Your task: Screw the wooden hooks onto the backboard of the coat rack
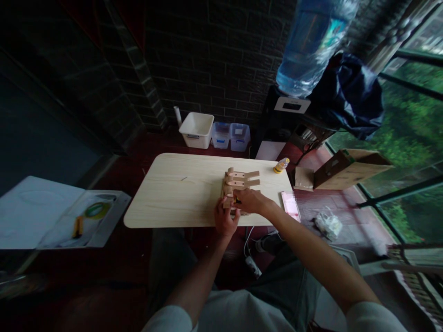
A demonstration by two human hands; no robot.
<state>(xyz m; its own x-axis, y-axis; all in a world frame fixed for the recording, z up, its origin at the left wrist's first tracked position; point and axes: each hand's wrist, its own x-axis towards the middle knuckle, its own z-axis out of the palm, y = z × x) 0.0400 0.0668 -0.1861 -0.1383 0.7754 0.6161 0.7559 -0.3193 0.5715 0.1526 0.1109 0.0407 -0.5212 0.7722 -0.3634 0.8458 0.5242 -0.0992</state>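
Note:
On the pale wooden table (180, 198) lies a wooden assembly (238, 175) of several slats with rounded end pieces and dark holes. My left hand (225, 221) grips its near left corner, with the fingers wrapped around the wood. Just to the right, my right hand (249, 201) is closed over the near part of the assembly. A small yellow and black tool (237, 200) shows at its fingertips, pressed close to the wood. Its exact kind is too small to tell, and my hands hide the near slats.
A yellow-capped bottle (281, 165) stands at the far right corner. A pink flat object (290, 205) rests by the right edge, and a thin small piece (184, 178) lies left. Beyond are a white bin (197, 131), clear boxes (239, 138) and a cardboard box (346, 170).

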